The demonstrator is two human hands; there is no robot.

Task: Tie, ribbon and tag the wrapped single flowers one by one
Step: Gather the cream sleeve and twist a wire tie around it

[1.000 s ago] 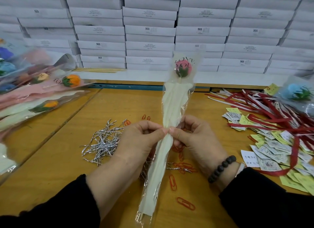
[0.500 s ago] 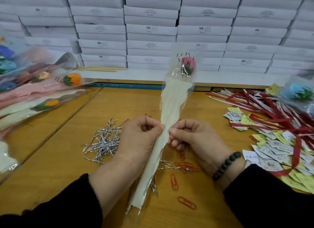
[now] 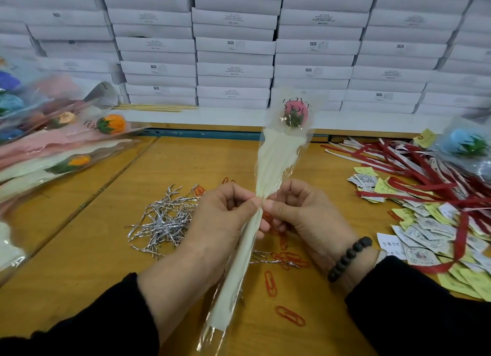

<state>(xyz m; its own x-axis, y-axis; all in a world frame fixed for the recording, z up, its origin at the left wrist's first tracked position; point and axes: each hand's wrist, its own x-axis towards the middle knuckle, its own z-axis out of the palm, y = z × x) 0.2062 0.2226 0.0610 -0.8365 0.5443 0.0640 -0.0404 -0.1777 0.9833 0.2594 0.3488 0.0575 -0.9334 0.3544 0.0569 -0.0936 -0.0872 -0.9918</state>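
Here both hands, left hand (image 3: 220,217) and right hand (image 3: 300,209), pinch the wrapped flower (image 3: 276,159) at its gathered neck, held upright above the middle of the tabletop (image 3: 106,249). A silver tie is probably being twisted there, though fingers hide it. Best keep the cellophane bunched tight and twist snugly before reaching for the ribbons (image 3: 425,169) at the right edge.

Both hands pinch a wrapped flower at its narrowed middle

The left hand (image 3: 223,217) and right hand (image 3: 305,214) hold the wrapped flower (image 3: 276,161) above the counter (image 3: 106,249); silver twist ties (image 3: 164,220) lie left, ribbons (image 3: 414,167) and tags (image 3: 422,230) right.
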